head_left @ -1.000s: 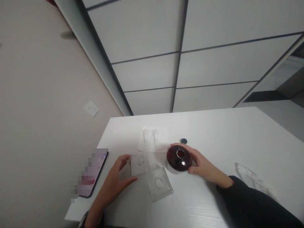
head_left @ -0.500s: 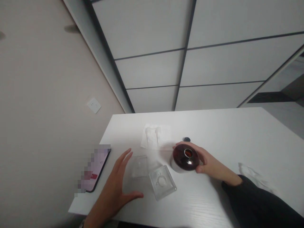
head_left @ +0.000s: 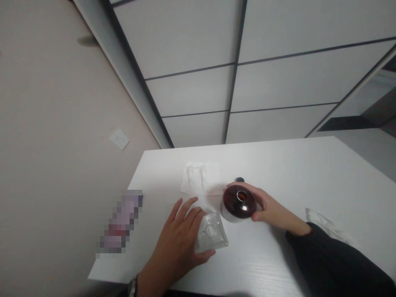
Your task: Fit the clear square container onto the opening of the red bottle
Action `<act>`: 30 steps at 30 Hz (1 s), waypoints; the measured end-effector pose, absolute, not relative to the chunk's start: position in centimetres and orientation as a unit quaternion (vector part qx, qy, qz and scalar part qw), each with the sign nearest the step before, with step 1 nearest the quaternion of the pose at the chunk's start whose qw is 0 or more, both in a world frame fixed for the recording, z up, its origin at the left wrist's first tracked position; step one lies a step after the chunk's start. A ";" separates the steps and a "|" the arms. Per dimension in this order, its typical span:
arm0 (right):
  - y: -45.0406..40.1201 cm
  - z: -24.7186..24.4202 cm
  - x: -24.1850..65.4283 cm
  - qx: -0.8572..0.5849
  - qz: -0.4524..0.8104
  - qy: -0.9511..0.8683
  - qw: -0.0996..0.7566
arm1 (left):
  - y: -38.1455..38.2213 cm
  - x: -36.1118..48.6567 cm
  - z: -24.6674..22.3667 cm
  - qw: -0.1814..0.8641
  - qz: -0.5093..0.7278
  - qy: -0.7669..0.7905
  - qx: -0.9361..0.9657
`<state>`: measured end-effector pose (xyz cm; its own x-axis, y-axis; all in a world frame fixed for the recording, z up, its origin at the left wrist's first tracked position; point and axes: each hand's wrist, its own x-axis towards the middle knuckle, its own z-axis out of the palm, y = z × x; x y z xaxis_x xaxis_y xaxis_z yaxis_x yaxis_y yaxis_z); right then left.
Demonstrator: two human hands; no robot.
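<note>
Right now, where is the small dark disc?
In the head view the disc sits on the white table, just beyond the dark red bottle in the right hand, right of the white sheet.

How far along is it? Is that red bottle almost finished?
Done so far: the dark red bottle shows an open round mouth, and a small dark disc, maybe its cap, lies behind it on the white table. In hand: the right hand grips the bottle, and the left hand is at the clear moulded tray. Left: a white sheet lies untouched. How much remains, the pictures can't say.
</note>
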<state>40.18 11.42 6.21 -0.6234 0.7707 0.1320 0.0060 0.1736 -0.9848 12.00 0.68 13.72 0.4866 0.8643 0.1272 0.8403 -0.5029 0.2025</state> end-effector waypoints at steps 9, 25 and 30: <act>11.2 7.1 39.7 -0.281 0.596 -0.674 0.335 | 0.5 11.2 15.3 0.114 0.197 0.483 0.846; 10.5 7.2 38.7 -0.214 0.670 -0.642 0.306 | 0.6 9.4 16.8 0.233 0.366 0.500 0.750; 10.2 7.3 38.2 -0.202 0.682 -0.631 0.309 | 1.4 9.5 18.2 0.207 0.323 0.463 0.799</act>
<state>38.23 10.18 7.30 -0.7270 0.6770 0.1148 -0.1662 -0.0113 -0.9860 9.53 1.39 18.17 0.3620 0.8739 0.3245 0.6071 -0.4851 0.6294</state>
